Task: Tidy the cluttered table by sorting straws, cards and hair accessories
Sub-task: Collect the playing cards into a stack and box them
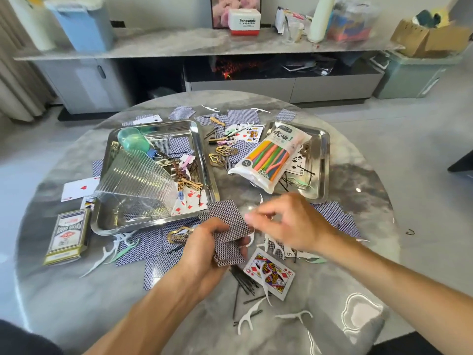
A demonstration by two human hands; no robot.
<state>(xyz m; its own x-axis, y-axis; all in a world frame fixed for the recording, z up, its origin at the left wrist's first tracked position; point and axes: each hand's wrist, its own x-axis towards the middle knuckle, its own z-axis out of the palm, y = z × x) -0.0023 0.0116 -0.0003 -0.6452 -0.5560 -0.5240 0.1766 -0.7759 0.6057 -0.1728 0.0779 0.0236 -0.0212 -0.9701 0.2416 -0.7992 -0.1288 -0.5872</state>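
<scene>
While the left hand (204, 249) gripped a stack of cards (229, 234), their long axis pointing away from the person, the right hand (284, 221) hovered just beside its far corner, fingers loosely curled, blurred; grip indeterminate. Nearer hand: right.

We see grey marbled counter (76, 290), blue lattice-backed cards (227, 219), a rainbow-striped straw pack (268, 157), gold hair clips (222, 155), white floss picks (248, 317), and a red-diamond queen (271, 274).

Panasonic box (244, 21) on rear shelf (179, 46); blue bin (84, 24) far L; cardboard box (430, 38) far R.
</scene>
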